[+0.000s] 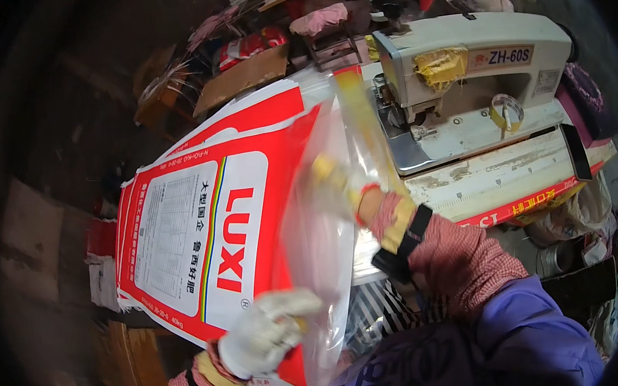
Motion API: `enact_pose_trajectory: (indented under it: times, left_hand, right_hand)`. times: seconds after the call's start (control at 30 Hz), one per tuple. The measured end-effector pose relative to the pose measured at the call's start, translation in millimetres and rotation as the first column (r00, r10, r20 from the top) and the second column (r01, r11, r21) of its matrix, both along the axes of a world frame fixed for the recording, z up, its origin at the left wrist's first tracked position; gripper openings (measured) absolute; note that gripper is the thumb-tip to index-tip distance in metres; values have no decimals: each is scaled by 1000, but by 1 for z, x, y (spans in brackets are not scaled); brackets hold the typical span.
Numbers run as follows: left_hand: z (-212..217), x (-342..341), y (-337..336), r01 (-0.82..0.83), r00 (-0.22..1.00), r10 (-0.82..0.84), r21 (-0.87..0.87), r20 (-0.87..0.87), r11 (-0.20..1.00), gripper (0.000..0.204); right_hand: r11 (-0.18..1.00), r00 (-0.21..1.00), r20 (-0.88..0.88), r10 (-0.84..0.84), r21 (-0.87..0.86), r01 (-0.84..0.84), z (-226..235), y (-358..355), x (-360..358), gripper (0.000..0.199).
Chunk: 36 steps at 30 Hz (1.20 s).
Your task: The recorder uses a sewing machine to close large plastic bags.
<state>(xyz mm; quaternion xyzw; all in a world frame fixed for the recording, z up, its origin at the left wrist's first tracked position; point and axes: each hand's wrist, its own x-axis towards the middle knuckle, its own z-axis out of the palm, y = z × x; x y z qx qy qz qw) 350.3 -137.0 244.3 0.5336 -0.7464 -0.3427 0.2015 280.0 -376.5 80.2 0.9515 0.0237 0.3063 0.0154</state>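
A stack of red and white woven sacks [202, 223] lies flat in front of me, and a clear plastic liner [320, 243] hangs over its right edge. My left hand [265, 333], in a white work glove, grips the lower end of the liner and sack. My right hand [337, 183], gloved and blurred by motion, holds the liner's upper part near the sewing machine. A black band sits on my right wrist.
An industrial sewing machine [460, 79] stands on a worn table [496, 171] at the right. Cardboard pieces [242, 78], cloth bundles and a small stool [330, 42] clutter the floor behind. Bags and tins [567, 245] lie at the lower right.
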Motion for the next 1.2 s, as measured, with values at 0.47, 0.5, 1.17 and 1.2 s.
enact_pose_trajectory:
  times: [0.47,0.5,1.17,1.2]
  left_hand:
    - [36,-54,-217,437,602,323,-640,730,632,29]
    - [32,-55,-231,440,595,321,-633,737,636,29]
    - [64,22,-383,241,-48,469,-446,882,862,19]
    - [85,-12,-404,258,-69,494,-462,867,848,19]
  right_hand:
    - [-152,944,268,-191,942,-298,41,2,-25,26]
    - [-158,943,275,-190,939,-306,35,9,-20,26]
    - [537,898,-46,437,814,-220,6,111,29,38]
    - [522,761,402,509,560,-644,-75,148,70,36]
